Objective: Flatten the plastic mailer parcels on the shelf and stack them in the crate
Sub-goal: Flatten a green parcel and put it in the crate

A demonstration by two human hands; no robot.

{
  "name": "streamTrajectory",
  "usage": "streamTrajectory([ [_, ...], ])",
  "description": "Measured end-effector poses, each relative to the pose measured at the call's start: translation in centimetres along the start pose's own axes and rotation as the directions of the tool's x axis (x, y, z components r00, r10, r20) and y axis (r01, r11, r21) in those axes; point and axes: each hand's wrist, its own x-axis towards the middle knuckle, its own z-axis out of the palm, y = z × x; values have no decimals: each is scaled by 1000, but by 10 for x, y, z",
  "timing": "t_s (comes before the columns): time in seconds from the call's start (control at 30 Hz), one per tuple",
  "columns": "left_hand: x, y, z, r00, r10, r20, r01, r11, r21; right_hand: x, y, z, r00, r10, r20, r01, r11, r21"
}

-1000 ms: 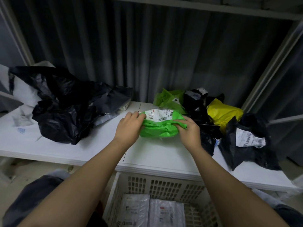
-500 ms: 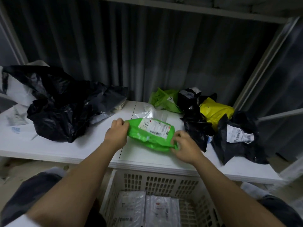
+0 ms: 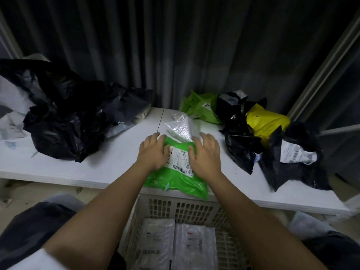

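A green mailer parcel (image 3: pixel 175 180) with a white label lies flat at the front edge of the white shelf (image 3: pixel 109 164), its near end hanging over the edge. My left hand (image 3: pixel 153 152) and my right hand (image 3: pixel 204 154) press down on it side by side, fingers straight and spread. Just beyond my fingertips lies a clear bubble-wrap parcel (image 3: pixel 183 127). Below the shelf stands a white slotted crate (image 3: pixel 175 209) with two white mailers (image 3: pixel 175 246) lying flat in its bottom.
Several crumpled black bags (image 3: pixel 64 121) are heaped at the left of the shelf. At the right lie another green mailer (image 3: pixel 198 108), black mailers (image 3: pixel 241 149), a yellow one (image 3: pixel 266 121) and a black one with a label (image 3: pixel 296 158). A dark curtain hangs behind.
I have let go of the green parcel's ends, laid it down nearer the front edge, and set both palms flat on top of it.
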Motion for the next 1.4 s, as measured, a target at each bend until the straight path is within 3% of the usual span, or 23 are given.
streamTrajectory([
  [0.1,13,2,14,993,-40,111,40,999,-3,14,-10,12,950,136,281,-119,990,-76],
  [0.17,18,-1,23,978,-71,194,71,997,7,15,-9,22,913,160,376,-119,985,-128],
  [0.43,9,-6,54,932,-130,338,150,988,-35,0,13,45,924,117,365,-51,981,-186],
  [0.67,6,6,58,850,-233,473,190,972,138,4,0,41,909,169,382,-56,956,-289],
  [0.8,9,12,53,914,-173,367,81,964,254,1,0,48,906,159,392,-43,956,-290],
  [0.97,11,-1,61,952,23,306,-84,978,189,-8,7,54,909,138,394,-39,968,-249],
  [1.4,-5,-9,91,960,7,281,-69,976,209,-27,17,77,920,179,349,-106,970,-219],
])
